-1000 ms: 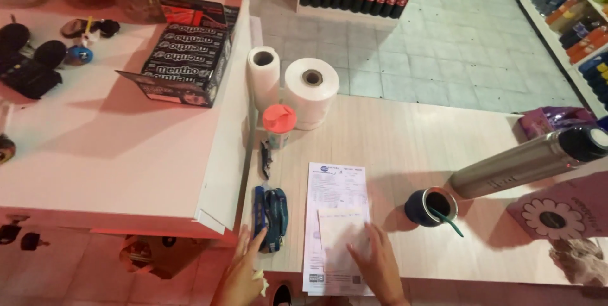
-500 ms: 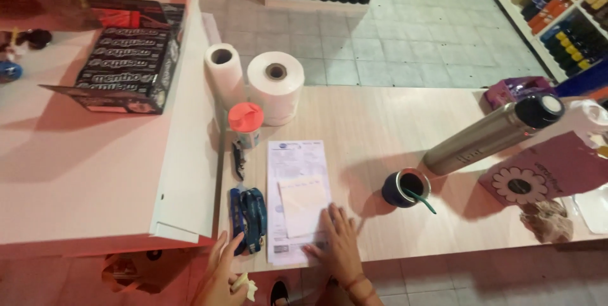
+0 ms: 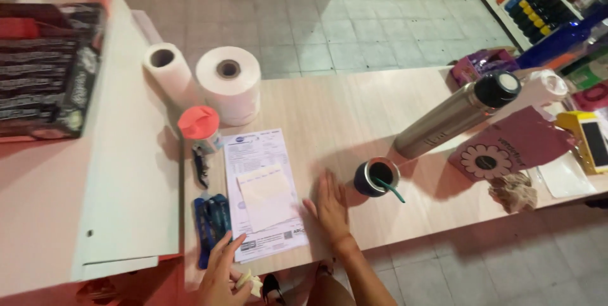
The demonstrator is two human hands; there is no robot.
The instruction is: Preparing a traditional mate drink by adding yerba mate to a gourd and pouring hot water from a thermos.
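While a green straw (image 3: 394,189) sits inside, dark cup (image 3: 376,176), right hand (image 3: 329,208) beside.

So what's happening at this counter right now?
A person stands at a wooden counter. Their left hand touches the bottom edge of a printed sheet with a smaller slip lying on it, and seems to hold something small and pale. Their right hand lies flat on the counter between the sheet and a dark cup with a green straw. A steel flask lies nearby.
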